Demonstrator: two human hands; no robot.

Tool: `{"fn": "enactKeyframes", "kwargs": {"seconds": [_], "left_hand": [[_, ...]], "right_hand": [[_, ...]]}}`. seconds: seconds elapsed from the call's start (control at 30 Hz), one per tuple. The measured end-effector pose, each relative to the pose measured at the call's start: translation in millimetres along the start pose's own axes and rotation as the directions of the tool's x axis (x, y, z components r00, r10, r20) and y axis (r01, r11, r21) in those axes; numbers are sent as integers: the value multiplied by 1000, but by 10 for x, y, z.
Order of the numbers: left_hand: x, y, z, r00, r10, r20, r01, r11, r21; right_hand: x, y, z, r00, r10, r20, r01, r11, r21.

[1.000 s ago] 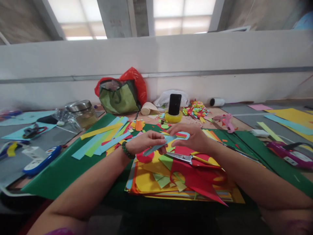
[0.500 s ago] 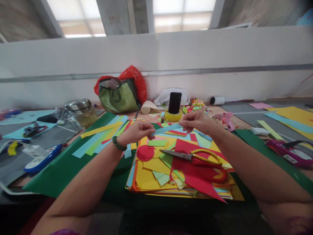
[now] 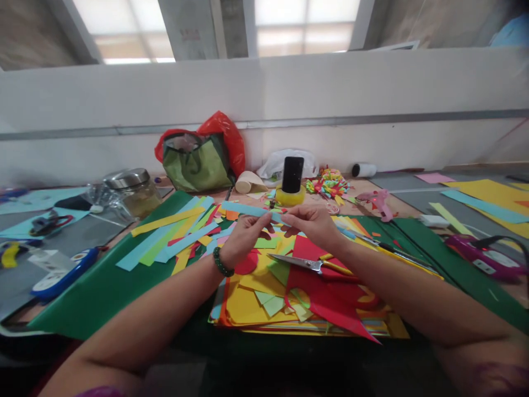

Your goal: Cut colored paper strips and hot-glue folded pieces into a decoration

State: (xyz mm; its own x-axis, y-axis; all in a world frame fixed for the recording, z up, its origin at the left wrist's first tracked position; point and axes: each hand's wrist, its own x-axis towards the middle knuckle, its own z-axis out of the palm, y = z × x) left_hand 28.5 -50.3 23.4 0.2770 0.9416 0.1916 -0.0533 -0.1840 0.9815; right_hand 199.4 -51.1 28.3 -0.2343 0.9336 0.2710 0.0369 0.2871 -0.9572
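Sitting well out to the left of the fingers, a blue-and-white power strip [image 3: 64, 278] opens the line-up, with a clear jar [image 3: 142, 203], metal lid on top, farther back. Coming in closer, we get loose paper strips [image 3: 165, 229] in blue, green and yellow, fanned over a green sheet [image 3: 99, 292] just left of the fingers, and behind them a green bag [image 3: 198, 168] against a red bag [image 3: 229, 138].

Now the middle of the action! The left hand [image 3: 247, 237], bracelet [image 3: 221, 263] at the wrist, has its fingers pinched narrow on a light blue strip [image 3: 242, 209], whose long free end sticks out leftward. Right beside it, the right hand [image 3: 313, 223] pinches the strip's other end, the two sets of fingers nearly meeting. Below them, on the wearer's side, a red circle [image 3: 247, 263] lies on a paper stack [image 3: 237, 309], and scissors [image 3: 297, 263] point their blades left, handles partly hidden under the right forearm. Straight beyond the fingers, a phone [image 3: 292, 173] stands at a yellow tape roll [image 3: 291, 197].

Over to the right, a pink glue gun [image 3: 380, 205] rests on the surface [image 3: 403, 203], and farther right comes a purple power strip [image 3: 485, 256].
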Motion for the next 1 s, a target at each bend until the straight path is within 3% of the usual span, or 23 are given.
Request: {"fn": "enactKeyframes", "kwargs": {"seconds": [0.13, 0.2, 0.27, 0.37, 0.43, 0.53, 0.7, 0.87, 1.0], "left_hand": [[59, 22, -67, 995, -97, -9, 94, 977, -190], [89, 44, -90, 989, -146, -34, 131, 954, -271], [118, 71, -118, 975, -198, -95, 155, 926, -345], [151, 111, -169, 958, -255, -128, 181, 890, -418], [157, 128, -191, 960, -267, -87, 203, 875, -440], [139, 133, -188, 960, -278, -33, 235, 864, -445], [105, 124, -159, 962, -270, -38, 227, 870, -438], [114, 157, -184, 959, -274, -77, 211, 864, -457], [114, 191, -190, 961, -255, -103, 171, 848, -502]], "right_hand": [[43, -137, -152, 993, 33, 112, -5, 971, -237], [39, -292, -233, 974, 85, 209, 17, 894, -447], [-23, -460, -316, 933, 198, 299, 75, 706, -704], [-251, -590, -446, 895, 341, 287, 184, 304, -935], [-461, -542, -521, 874, 399, 277, 218, 186, -958], [-742, -332, -578, 828, 459, 321, 254, 204, -945], [-872, -56, -599, 873, 409, 264, 188, 218, -958], [-879, -27, -855, 915, 263, 306, 171, 433, -885], [-983, -31, -1059, 964, 118, 237, 123, 591, -797]]}}
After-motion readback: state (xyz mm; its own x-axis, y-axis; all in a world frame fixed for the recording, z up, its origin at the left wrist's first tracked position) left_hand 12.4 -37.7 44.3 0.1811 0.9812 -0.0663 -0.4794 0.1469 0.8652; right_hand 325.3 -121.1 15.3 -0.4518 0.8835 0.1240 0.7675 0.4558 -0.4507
